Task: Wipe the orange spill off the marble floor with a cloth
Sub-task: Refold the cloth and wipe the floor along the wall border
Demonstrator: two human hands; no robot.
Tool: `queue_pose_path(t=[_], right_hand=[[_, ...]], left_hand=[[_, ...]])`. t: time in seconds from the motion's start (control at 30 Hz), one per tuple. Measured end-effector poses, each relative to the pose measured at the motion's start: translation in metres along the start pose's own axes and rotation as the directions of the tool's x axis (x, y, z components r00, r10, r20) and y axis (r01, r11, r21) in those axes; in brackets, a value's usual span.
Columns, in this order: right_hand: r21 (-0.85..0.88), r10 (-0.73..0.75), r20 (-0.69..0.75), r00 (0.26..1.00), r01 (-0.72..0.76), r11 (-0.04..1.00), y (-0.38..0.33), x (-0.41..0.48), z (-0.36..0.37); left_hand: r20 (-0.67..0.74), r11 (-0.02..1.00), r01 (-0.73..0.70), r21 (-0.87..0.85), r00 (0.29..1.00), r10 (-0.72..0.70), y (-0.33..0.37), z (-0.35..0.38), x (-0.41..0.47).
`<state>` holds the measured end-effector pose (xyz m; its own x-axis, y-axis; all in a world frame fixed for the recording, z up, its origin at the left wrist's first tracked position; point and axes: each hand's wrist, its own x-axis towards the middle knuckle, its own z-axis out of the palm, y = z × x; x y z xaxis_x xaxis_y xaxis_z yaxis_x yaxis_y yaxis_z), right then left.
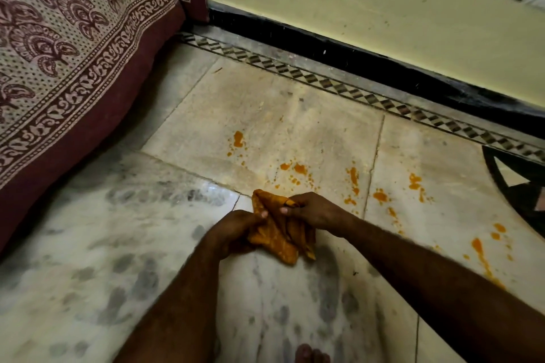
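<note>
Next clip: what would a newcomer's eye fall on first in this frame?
The orange spill stands out: splotches scattered across the pale marble floor, from the centre out to the right edge. Just below them, the left hand and right hand both grip a crumpled, orange-stained cloth. A maroon patterned bedspread fills the upper left.

Crumpled orange-stained cloth point(280, 233); spill point(298, 169) scattered.

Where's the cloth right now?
In the head view, the orange cloth is bunched at lower centre, gripped between the left hand and right hand, just nearer than the orange spill on the marble floor.
</note>
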<state>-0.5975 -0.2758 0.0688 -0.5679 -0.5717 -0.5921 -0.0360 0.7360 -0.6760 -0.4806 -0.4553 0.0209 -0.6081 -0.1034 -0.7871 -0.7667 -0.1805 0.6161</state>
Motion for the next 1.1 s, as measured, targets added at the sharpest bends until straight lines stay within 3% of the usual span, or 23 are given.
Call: queue_pose_path(t=[0.13, 0.3, 0.4, 0.47, 0.57, 0.67, 0.73, 0.8, 0.9, 1.0, 1.1], right_hand=[[0.129, 0.035, -0.086, 0.996, -0.023, 0.991, 0.002, 0.001, -0.010], [0.103, -0.020, -0.172, 0.985, 0.038, 0.994, -0.006, 0.005, -0.025], [-0.108, -0.085, -0.195, 0.977, 0.065, 0.992, -0.011, 0.006, -0.024], [-0.238, -0.153, -0.196, 0.969, 0.104, 0.966, -0.015, 0.001, -0.017], [-0.360, -0.209, -0.074, 0.975, 0.170, 0.917, -0.016, -0.011, 0.008], [-0.582, -0.174, 0.061, 0.983, 0.177, 0.793, -0.004, -0.021, 0.045], [-0.673, -0.201, 0.008, 0.980, 0.154, 0.724, 0.007, -0.025, 0.064], [-0.666, -0.249, -0.043, 0.968, 0.158, 0.729, 0.015, -0.025, 0.068], [-0.496, -0.168, -0.042, 0.985, 0.125, 0.859, 0.013, -0.016, 0.052], [-0.368, -0.164, -0.011, 0.986, 0.149, 0.918, 0.004, -0.009, 0.033], [-0.429, -0.221, -0.061, 0.973, 0.174, 0.886, -0.011, 0.001, 0.005]], left_hand=[[-0.018, 0.998, 0.056, -0.025, 0.998, -0.056, -0.008, -0.004, 0.006], [0.074, 1.000, 0.020, -0.001, 0.997, -0.020, -0.001, -0.007, -0.003], [0.134, 1.000, -0.006, -0.014, 0.991, 0.008, 0.000, -0.011, -0.006], [0.100, 0.999, -0.026, 0.022, 0.995, 0.023, -0.001, -0.009, -0.007], [0.020, 0.998, -0.060, 0.037, 0.998, 0.059, -0.004, -0.001, -0.006], [0.019, 0.995, -0.048, -0.092, 0.999, 0.050, -0.005, 0.004, -0.011], [0.055, 0.988, -0.056, -0.141, 0.996, 0.064, -0.006, 0.003, -0.012], [0.107, 0.983, -0.053, -0.175, 0.992, 0.072, -0.008, 0.002, -0.011], [0.113, 0.989, -0.071, -0.131, 0.990, 0.086, -0.014, 0.007, -0.012], [-0.033, 0.986, -0.159, 0.040, 0.987, 0.160, -0.022, 0.016, -0.008], [-0.231, 0.984, -0.132, 0.122, 0.960, 0.157, -0.029, 0.024, -0.004]])
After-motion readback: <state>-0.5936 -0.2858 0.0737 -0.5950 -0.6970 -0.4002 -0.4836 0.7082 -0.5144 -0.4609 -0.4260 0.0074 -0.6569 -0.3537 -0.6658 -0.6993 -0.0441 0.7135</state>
